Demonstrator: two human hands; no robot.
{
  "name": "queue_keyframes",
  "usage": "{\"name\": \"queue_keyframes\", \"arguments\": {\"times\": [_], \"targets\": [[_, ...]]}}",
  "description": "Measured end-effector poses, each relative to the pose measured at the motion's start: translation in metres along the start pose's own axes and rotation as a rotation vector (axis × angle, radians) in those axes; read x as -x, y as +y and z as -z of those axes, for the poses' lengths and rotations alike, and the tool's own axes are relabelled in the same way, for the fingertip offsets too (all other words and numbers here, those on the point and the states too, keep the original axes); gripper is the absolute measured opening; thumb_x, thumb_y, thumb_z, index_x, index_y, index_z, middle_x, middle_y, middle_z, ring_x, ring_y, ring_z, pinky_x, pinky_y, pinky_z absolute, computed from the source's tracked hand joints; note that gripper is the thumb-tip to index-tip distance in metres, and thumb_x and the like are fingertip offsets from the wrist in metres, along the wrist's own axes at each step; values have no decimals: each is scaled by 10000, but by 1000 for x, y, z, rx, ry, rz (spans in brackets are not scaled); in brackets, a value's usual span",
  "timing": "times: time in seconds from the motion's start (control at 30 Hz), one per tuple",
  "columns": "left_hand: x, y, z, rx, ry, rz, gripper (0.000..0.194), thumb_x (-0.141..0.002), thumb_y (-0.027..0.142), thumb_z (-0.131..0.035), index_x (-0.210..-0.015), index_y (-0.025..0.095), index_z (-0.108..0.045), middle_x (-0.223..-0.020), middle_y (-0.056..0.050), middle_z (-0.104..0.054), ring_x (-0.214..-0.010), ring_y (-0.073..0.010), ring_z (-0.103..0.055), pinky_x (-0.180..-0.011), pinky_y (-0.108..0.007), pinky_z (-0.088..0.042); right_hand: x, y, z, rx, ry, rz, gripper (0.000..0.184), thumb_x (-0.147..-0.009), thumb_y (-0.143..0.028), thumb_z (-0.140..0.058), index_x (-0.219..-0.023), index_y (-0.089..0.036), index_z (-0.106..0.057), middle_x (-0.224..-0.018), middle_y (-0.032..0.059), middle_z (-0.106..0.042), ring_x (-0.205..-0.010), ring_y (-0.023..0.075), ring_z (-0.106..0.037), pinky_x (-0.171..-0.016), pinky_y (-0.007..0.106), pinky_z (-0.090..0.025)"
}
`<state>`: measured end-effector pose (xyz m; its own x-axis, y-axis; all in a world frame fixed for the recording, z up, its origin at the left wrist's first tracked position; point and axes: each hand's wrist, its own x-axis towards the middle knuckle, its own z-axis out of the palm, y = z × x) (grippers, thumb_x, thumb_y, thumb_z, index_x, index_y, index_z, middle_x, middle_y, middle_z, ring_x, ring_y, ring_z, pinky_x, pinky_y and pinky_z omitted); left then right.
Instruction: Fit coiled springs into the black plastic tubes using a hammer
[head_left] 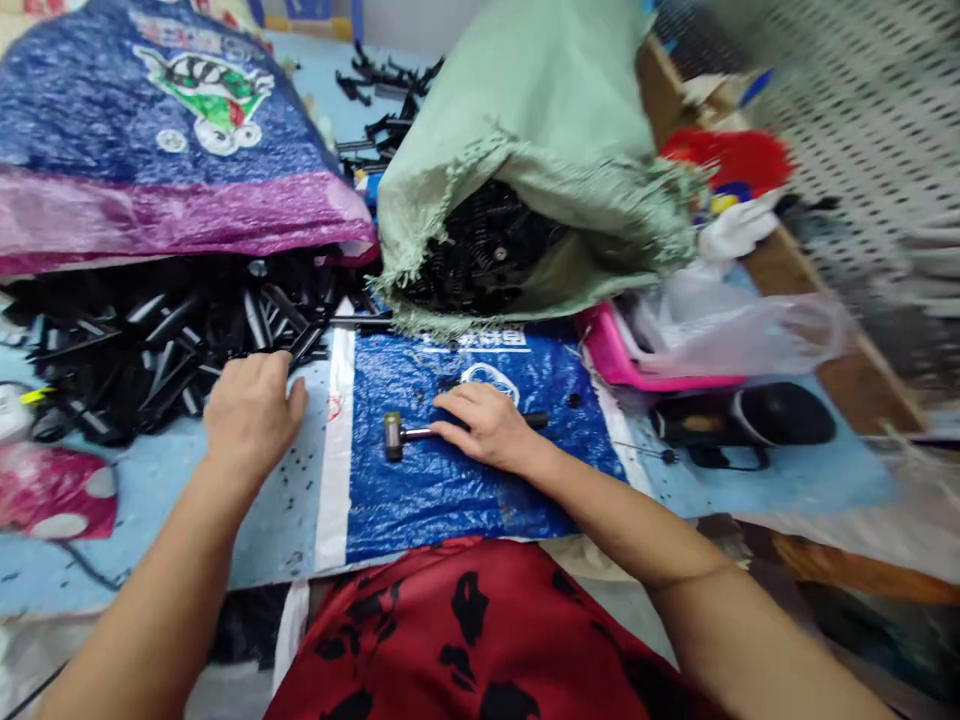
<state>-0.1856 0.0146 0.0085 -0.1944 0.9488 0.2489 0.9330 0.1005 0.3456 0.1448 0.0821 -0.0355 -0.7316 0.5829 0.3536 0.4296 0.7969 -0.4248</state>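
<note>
My left hand (251,415) is at the near edge of a heap of long black plastic parts (169,335). Its fingers are curled away from me around one black part (306,345), and the fingertips are hidden. A small hammer (394,437) lies across the blue woven sack (465,500), its head to the left and its black handle end to the right. My right hand (484,425) covers the handle, with thumb and fingers closed around it. Beyond it, a green woven sack (540,110) gapes toward me, with small black parts (491,245) inside.
A blue and purple bag (150,130) stands behind the heap. At right are a pink tray (619,350) with clear plastic, a black speaker-like object (742,415) and a wooden edge (847,330). More black parts (386,100) lie at the back. Tiny black bits dot the light-blue tabletop (277,530).
</note>
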Motion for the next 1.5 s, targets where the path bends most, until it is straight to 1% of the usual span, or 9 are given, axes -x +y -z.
{"name": "queue_keyframes", "arguments": {"times": [0.2, 0.43, 0.57, 0.77, 0.93, 1.13, 1.3, 1.4, 1.5], "targets": [[-45, -4, -23, -221, -40, -75, 353, -910, 266, -568, -627, 190, -371, -710, -72, -445, -775, -244, -362, -677, -354, -154, -63, 68, 32, 76, 240, -494, 318, -1083, -355, -441, -1118, -169, -696, -909, 76, -766, -828, 202, -722, -797, 309, -505], [-25, -11, -21, -218, 70, -134, 327, -844, 249, -609, -653, 231, -345, -819, -99, -618, -837, -301, -520, -677, -381, -283, -147, 110, 26, 344, -72, -745, 526, -1015, -422, -543, -1411, -78, -500, -1119, 218, -763, -1043, 350, -731, -921, 445, -553], [-9, -2, -21, 21, 147, -71, 239, -814, 218, -637, -708, 244, -425, -1070, -143, -688, -1035, -335, -619, -817, -433, -444, -155, 104, 18, 413, -88, -757, 555, -994, -334, -534, -1458, -40, -457, -1138, 257, -750, -1054, 371, -730, -926, 472, -562], [1, 37, -41, 662, 29, 444, 211, -860, 370, -667, -772, 239, -528, -621, 18, -538, -566, -164, -496, -563, -300, -394, -156, 104, 29, 403, -120, -748, 481, -920, -187, -563, -1387, -75, -535, -1131, 237, -750, -1067, 350, -728, -918, 455, -571], [19, 52, -28, 1288, -34, 655, 421, -750, 363, -828, -1085, 233, -608, -640, 65, -588, -495, -98, -472, -498, -213, -373, -111, 114, 48, 81, 249, -645, 292, -897, -317, -589, -1137, -166, -658, -1059, 115, -745, -912, 248, -691, -896, 393, -560], [35, 74, -13, 1451, -268, 784, 404, -688, 276, -832, -1006, 225, -587, -804, -3, -726, -498, -107, -534, -501, -232, -415, -60, 54, 36, -818, 601, -764, 519, -834, -717, -660, -990, -224, -624, -861, 11, -639, -719, 150, -597, -679, 301, -528], [41, 103, -35, 1362, -399, 568, 397, -875, 505, -761, -1089, 189, -653, -695, 19, -657, -451, -83, -476, -485, -227, -372, -48, -10, 13, -1558, 390, -983, 596, -847, -802, -632, -983, -224, -593, -705, -55, -539, -534, 94, -449, -503, 240, -423], [47, 113, -40, 1274, -306, 472, 356, -929, 538, -701, -1010, 195, -650, -759, 7, -678, -483, -84, -503, -492, -233, -395, -42, -33, 9, -1645, 310, -931, 559, -882, -765, -647, -1048, -232, -611, -625, -98, -462, -451, 69, -343, -443, 211, -318], [52, 124, -42, 1145, -180, 405, 307, -950, 512, -680, -930, 208, -642, -758, 11, -670, -529, -96, -517, -538, -246, -436, -41, -48, 4, -1596, 357, -879, 547, -895, -759, -635, -1054, -236, -651, -654, -71, -514, -492, 84, -433, -476, 223, -389]]}}
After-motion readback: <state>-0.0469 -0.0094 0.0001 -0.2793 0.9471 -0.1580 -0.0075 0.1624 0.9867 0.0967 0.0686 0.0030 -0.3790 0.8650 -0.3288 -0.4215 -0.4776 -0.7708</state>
